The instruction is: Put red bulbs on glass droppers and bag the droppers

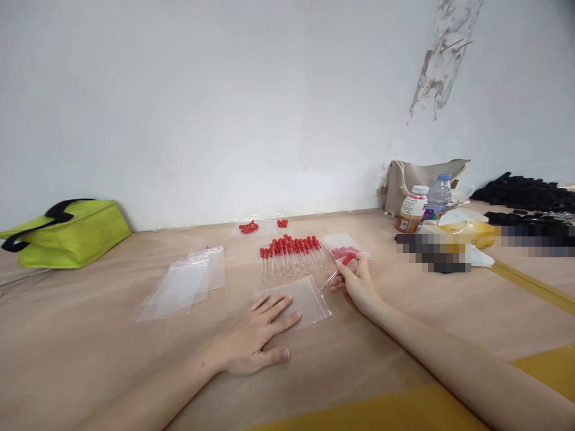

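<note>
My left hand (pixel 258 338) lies flat with spread fingers on a clear zip bag (pixel 309 297), pressing it against the table. In my right hand (pixel 359 284) is a dropper (pixel 333 277) with a red bulb, pinched by the fingers, its thin clear tube slanting down to the zip end of that bag. A row of red-bulbed droppers (pixel 291 254) lies behind the bag. Just beyond my right hand rests another clear bag with red bulbs (pixel 345 246) in it. Several flat zip bags (pixel 184 284) are fanned out left of my left hand.
Loose red bulbs (pixel 248 227) on clear plastic lie near the wall. A lime-green bag (pixel 76 236) stands at the left. At the right are a drink bottle (pixel 411 209), a clear bottle (pixel 440 190), a beige bag (pixel 420 173) and a black pile (pixel 523 190). Brown paper covers the table.
</note>
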Demonstrator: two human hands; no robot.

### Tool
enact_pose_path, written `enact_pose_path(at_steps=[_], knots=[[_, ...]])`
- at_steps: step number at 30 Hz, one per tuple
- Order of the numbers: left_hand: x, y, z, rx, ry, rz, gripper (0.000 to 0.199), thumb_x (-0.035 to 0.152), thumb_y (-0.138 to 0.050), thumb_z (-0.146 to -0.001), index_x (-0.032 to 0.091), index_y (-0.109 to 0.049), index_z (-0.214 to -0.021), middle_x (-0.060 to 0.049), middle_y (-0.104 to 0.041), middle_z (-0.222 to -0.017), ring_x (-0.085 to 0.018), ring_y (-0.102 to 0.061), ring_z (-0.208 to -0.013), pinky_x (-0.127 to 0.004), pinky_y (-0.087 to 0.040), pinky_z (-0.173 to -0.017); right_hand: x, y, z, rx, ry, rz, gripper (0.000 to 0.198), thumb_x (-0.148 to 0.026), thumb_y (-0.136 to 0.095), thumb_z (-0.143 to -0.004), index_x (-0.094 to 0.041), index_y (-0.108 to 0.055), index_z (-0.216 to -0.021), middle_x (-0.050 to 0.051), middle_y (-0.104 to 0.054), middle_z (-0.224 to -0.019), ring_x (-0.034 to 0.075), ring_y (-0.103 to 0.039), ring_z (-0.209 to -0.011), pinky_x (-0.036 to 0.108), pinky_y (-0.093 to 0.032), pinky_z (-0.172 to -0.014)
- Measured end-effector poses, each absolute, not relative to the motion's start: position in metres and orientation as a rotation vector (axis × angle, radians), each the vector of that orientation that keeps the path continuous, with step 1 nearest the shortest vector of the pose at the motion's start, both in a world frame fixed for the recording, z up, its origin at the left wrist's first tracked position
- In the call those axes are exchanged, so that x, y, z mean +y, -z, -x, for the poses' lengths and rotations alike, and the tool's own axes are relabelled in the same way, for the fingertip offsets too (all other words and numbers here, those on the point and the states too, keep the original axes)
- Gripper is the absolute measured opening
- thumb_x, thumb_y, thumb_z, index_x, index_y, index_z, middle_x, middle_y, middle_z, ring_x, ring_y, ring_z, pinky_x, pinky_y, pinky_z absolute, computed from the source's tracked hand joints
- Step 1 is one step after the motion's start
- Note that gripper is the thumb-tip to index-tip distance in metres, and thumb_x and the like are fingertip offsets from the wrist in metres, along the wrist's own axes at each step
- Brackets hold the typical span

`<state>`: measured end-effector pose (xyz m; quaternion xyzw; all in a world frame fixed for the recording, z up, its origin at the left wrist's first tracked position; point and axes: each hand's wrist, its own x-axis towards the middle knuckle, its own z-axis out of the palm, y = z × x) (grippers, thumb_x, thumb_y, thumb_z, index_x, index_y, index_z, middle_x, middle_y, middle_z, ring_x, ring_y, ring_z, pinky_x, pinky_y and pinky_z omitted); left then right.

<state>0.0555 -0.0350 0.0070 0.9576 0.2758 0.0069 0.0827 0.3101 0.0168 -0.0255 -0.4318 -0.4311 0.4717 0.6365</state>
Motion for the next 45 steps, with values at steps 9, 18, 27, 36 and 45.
enact_pose_path(at_steps=[9, 18, 27, 36, 45], knots=[[-0.035, -0.006, -0.055, 0.816, -0.019, -2.875, 0.063, 0.053, -0.036, -0.085, 0.03, -0.011, -0.138, -0.004, -0.003, -0.145, -0.029, -0.006, -0.131, -0.05, -0.009, -0.104, 0.007, 0.024, -0.306, -0.937, -1.328, 0.937, 0.035, -0.025, -0.054, -0.069, -0.025, -0.027, -0.091, -0.007, -0.054, -0.059, 0.016, -0.059, -0.048, 0.031, -0.049, -0.048], [-0.036, -0.008, -0.056, 0.816, 0.006, -2.89, 0.062, 0.053, -0.035, -0.085, 0.032, -0.009, -0.137, -0.004, 0.002, -0.145, -0.029, -0.004, -0.131, -0.05, -0.008, -0.104, 0.006, 0.02, -0.326, -1.283, -1.588, 0.912, 0.02, -0.02, -0.068, -0.062, -0.014, -0.054, -0.074, -0.003, -0.056, -0.062, 0.004, -0.048, -0.048, 0.017, -0.038, -0.049], [-0.036, -0.009, -0.057, 0.813, 0.014, -2.889, 0.065, 0.054, -0.036, -0.084, 0.031, -0.007, -0.138, -0.005, 0.003, -0.145, -0.029, -0.004, -0.131, -0.051, -0.01, -0.103, 0.003, 0.015, -0.322, -1.578, -1.536, 0.682, 0.022, -0.026, -0.069, -0.062, -0.016, -0.06, -0.079, 0.003, -0.057, -0.098, 0.009, -0.055, -0.07, 0.022, -0.046, -0.06], [-0.035, -0.011, -0.056, 0.801, -0.06, -2.851, 0.07, 0.053, -0.039, -0.083, 0.029, -0.004, -0.138, -0.006, -0.005, -0.145, -0.029, -0.009, -0.131, -0.05, -0.011, -0.104, 0.006, 0.018, -0.321, -1.688, -1.498, 0.755, 0.024, -0.034, -0.064, -0.069, -0.017, -0.055, -0.084, 0.0, -0.062, -0.078, 0.01, -0.058, -0.072, 0.026, -0.045, -0.071], [-0.032, -0.015, -0.033, 0.756, -0.051, -2.884, 0.051, 0.045, -0.041, -0.086, 0.032, -0.028, -0.133, -0.003, -0.016, -0.144, -0.026, -0.021, -0.129, -0.045, -0.018, -0.105, 0.013, 0.015, -0.332, -2.009, -1.267, 0.854, 0.033, -0.039, -0.056, -0.075, -0.017, -0.066, -0.096, 0.003, -0.067, -0.087, 0.014, -0.058, -0.072, 0.027, -0.045, -0.068]])
